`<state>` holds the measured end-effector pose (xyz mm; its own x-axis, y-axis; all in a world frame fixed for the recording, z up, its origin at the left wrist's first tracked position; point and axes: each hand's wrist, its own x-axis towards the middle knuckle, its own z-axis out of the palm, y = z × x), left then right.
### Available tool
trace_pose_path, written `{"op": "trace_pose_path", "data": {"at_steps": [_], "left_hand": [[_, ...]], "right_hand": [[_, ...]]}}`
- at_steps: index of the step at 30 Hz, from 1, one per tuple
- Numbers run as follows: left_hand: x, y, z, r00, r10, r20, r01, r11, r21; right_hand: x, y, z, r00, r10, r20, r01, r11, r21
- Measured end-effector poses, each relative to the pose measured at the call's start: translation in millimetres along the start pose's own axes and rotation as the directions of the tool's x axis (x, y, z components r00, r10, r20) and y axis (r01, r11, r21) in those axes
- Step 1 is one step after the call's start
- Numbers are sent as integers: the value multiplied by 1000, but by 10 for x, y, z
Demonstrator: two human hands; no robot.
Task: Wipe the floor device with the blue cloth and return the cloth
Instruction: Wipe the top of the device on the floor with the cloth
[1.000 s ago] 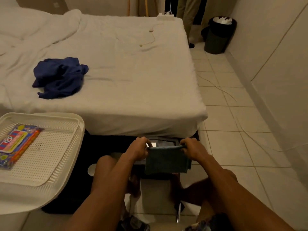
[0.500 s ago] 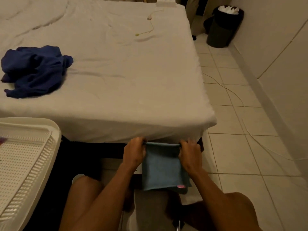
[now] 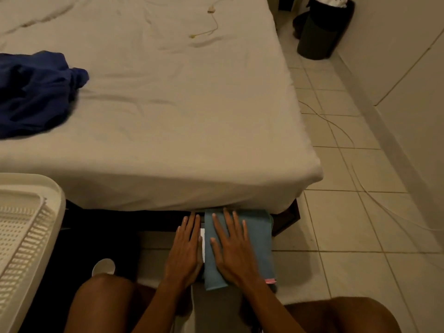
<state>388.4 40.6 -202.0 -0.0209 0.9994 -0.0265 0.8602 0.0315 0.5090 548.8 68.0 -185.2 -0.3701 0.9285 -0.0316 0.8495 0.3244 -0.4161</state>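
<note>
Both hands lie flat with fingers spread, gripping nothing: the right hand [image 3: 234, 253] presses palm-down on the blue cloth [image 3: 254, 239], and the left hand [image 3: 186, 253] rests just beside the cloth's left edge. A thin white strip of the floor device [image 3: 202, 239] shows in the gap between the hands; the rest is hidden under the cloth. A pink tag [image 3: 270, 281] sticks out at the cloth's near right corner, close to the right wrist. To the right of the hands the tiled floor [image 3: 360, 236] is open, crossed only by a thin white cable [image 3: 346, 131]. To their left stands a white perforated tray [image 3: 28, 227], well apart. Just beyond the fingertips, the cloth's far edge touches the overhanging edge of the bed [image 3: 168, 116]. Farther left on the bed lies a dark blue garment [image 3: 36, 92]; far right stands a black bin [image 3: 322, 32].
</note>
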Motion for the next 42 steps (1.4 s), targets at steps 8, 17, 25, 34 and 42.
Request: {"op": "trace_pose_path", "data": {"at_steps": [8, 17, 25, 34, 42], "left_hand": [[-53, 53, 56, 1000, -4, -28, 6, 998, 59], [43, 137, 134, 987, 142, 71, -148, 985, 84], [33, 202, 141, 993, 105, 60, -110, 988, 105], [62, 159, 176, 989, 126, 82, -138, 977, 161], [46, 196, 142, 989, 124, 76, -135, 978, 160]], "right_hand": [[-260, 364, -30, 988, 153, -17, -154, 986, -57], [-138, 207, 25, 979, 203, -21, -204, 978, -34], [-284, 309, -26, 981, 190, -42, -191, 981, -30], [-85, 241, 40, 971, 225, -82, -230, 972, -54], [-205, 278, 7, 980, 187, -63, -187, 982, 4]]}}
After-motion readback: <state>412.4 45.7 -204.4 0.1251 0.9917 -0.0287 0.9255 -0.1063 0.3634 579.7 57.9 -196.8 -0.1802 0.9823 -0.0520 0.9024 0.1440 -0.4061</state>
